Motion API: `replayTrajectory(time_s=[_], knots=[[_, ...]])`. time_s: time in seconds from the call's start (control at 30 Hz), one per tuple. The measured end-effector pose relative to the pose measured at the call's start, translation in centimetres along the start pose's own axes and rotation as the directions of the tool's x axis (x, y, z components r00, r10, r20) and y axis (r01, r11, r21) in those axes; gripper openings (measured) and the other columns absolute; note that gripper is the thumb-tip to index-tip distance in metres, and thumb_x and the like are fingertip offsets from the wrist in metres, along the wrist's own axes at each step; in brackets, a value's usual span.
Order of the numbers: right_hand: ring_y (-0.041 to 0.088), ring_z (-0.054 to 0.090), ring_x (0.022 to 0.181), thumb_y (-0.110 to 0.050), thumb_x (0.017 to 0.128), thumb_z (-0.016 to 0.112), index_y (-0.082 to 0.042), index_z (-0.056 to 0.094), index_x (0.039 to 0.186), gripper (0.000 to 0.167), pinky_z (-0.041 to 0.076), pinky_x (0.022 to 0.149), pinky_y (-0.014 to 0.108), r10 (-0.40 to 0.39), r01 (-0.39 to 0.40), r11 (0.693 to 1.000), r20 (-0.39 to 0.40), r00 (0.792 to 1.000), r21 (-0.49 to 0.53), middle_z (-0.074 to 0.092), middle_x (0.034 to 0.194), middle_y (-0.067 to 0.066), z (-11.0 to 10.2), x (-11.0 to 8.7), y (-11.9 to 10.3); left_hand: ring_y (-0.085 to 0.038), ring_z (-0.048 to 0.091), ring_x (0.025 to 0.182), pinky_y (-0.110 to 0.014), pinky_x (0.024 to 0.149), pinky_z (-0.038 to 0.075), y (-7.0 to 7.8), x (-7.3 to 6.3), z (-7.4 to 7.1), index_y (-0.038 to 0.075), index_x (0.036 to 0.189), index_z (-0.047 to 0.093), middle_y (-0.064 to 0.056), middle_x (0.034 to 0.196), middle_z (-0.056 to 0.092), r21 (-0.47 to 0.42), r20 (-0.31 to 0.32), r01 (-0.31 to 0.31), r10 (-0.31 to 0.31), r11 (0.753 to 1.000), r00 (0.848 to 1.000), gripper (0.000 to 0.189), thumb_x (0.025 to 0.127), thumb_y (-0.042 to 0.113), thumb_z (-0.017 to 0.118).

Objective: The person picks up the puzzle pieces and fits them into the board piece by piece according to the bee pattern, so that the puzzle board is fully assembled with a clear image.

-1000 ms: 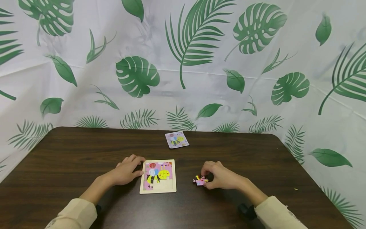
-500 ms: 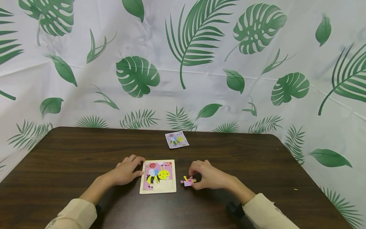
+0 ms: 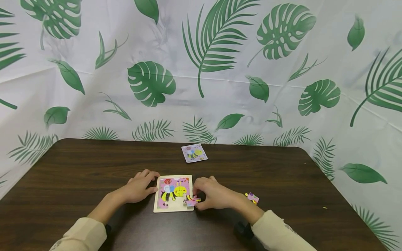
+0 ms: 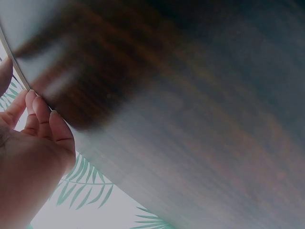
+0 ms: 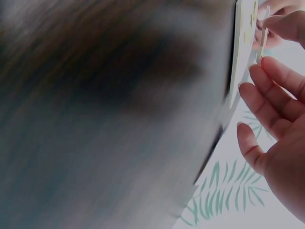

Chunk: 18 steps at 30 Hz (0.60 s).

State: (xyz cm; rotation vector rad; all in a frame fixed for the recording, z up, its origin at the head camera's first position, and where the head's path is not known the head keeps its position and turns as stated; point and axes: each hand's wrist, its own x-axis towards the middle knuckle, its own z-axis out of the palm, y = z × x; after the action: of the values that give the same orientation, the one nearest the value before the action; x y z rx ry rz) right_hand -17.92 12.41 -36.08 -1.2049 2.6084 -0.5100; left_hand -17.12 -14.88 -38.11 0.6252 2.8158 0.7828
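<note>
A square wooden puzzle tray [image 3: 173,210] lies on the table, partly filled with a bee picture; bare wood shows at its lower middle and right. My left hand [image 3: 141,186] rests at the tray's left side, index finger at the upper left corner and thumb at the edge. At the right side, my right hand [image 3: 213,195] pinches a pink puzzle piece [image 3: 192,201] between thumb and fingers, over the tray's lower right part. In the right wrist view the pinched piece [image 5: 262,40] stands edge-on, apart from the tray [image 5: 239,62].
Another pink and yellow puzzle piece [image 3: 252,198] lies on the dark table [image 3: 94,160], beside the right forearm. A bee picture card [image 3: 194,153] lies near the back edge. A tiny yellow scrap [image 3: 325,207] is at the right. Behind hangs a leaf-print cloth [image 3: 220,104].
My right hand has moved left with the puzzle piece, from the table to over the tray's right side. Another piece has come into sight behind it. The left hand has stayed put.
</note>
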Motion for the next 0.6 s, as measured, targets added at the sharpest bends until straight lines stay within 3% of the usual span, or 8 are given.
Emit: replayTrajectory(time_s=[0.6], knots=[[0.001, 0.045, 0.080, -0.026, 0.071, 0.075, -0.015, 0.059, 0.083, 0.023, 0.026, 0.070, 0.023, -0.028, 0.026, 0.993, -0.017, 0.999, -0.119, 0.049, 0.081, -0.012, 1.4, 2.8, -2.1, -0.031, 0.043, 0.104, -0.052, 0.077, 0.033, -0.1, 0.0, -0.1, 0.006, 0.122, 0.048, -0.008, 0.110, 0.048, -0.001, 0.006, -0.011, 0.011, 1.000, 1.000, 0.038, 0.089, 0.021, 0.060]])
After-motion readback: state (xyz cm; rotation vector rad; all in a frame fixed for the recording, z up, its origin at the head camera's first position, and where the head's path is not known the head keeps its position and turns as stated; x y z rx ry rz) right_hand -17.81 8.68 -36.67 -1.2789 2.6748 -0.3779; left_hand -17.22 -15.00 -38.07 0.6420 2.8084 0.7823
